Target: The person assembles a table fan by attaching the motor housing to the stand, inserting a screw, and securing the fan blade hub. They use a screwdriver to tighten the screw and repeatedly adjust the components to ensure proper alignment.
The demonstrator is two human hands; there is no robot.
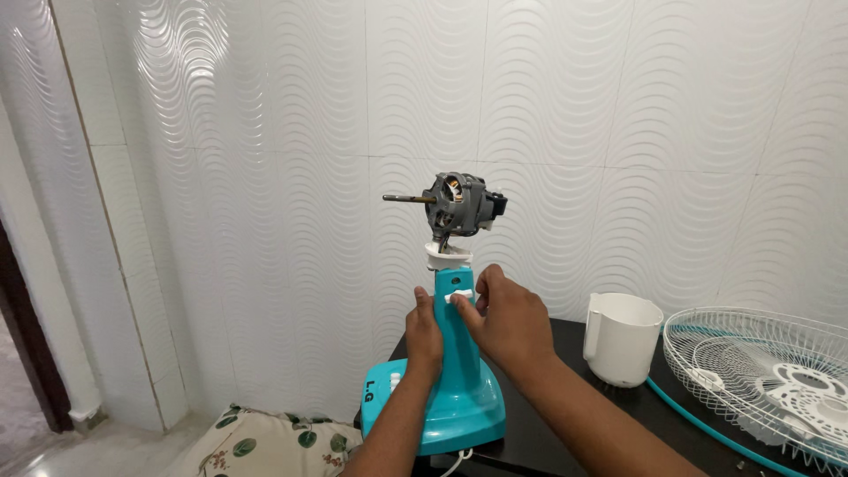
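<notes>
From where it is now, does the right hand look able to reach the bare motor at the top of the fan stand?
Probably yes. The right hand rests on the teal fan stand, just below the motor, and nothing stands between them. The white jug and the fan guard lie off to the side.

motor [458, 203] atop fan stand [459, 371] on table [565, 433]; jug [621, 337], grille [768, 371] right.

White wall tiles [618, 106] with a raised wave pattern fill the view, glossy under bright light at the upper left. A plainer white tiled column [115, 221] stands at the left beside a dark door frame [22, 336]. Below lies a pale floor [97, 446]. A leaf-print cushion [265, 446] rests by the dark tabletop [565, 433].
</notes>
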